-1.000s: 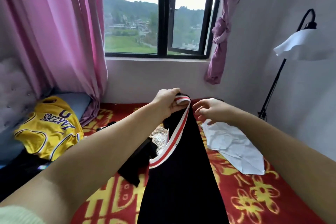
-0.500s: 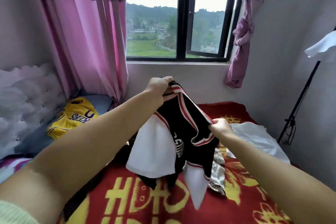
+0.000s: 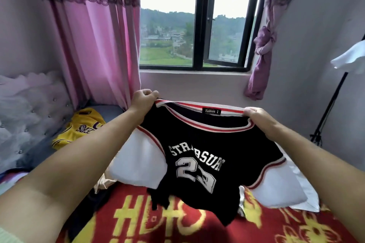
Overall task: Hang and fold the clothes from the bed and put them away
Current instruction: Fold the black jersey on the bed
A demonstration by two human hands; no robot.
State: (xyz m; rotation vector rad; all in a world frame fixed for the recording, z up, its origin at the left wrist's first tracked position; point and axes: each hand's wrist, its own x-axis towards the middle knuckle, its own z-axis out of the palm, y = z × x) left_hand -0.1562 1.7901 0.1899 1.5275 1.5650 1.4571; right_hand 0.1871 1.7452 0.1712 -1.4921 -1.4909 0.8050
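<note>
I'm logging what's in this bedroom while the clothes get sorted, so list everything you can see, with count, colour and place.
black jersey: one, black with white sleeves and red-white trim, number 23, held up over the bed
yellow jersey: one, yellow with purple lettering, left on the bed by the headboard
white garment: one, white, on the bed behind the black jersey's right sleeve
bedspread: one, red with yellow pattern, covering the bed
headboard: one, pale tufted, far left
curtains: two, pink, either side of the window, the right one knotted
window: one, black frame, centre wall
lamp: one, white shade on black stand, far right
left hand: grips the collar's left end
right hand: grips the collar's right end
</note>
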